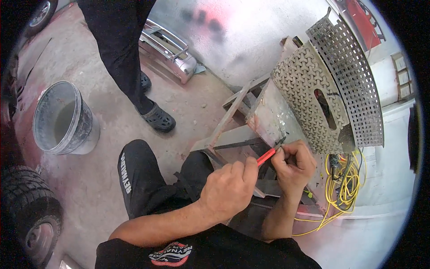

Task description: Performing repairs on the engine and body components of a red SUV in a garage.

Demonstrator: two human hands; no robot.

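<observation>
My left hand is closed round a slim red-handled tool, which slants up to the right with a dark tip. At that tip, my right hand is curled, its thumb pressed close to the red handle. Whatever small piece its fingers pinch is too small to make out. Both hands are over the near end of a worn stand with a speckled top. Dark scraps lie on that top, just beyond the tip.
A woven-pattern plastic panel and a grey perforated one stand on the right. Yellow cable hangs coiled below them. At left are a bucket and a tyre. Another person's leg is ahead, near a chrome bumper.
</observation>
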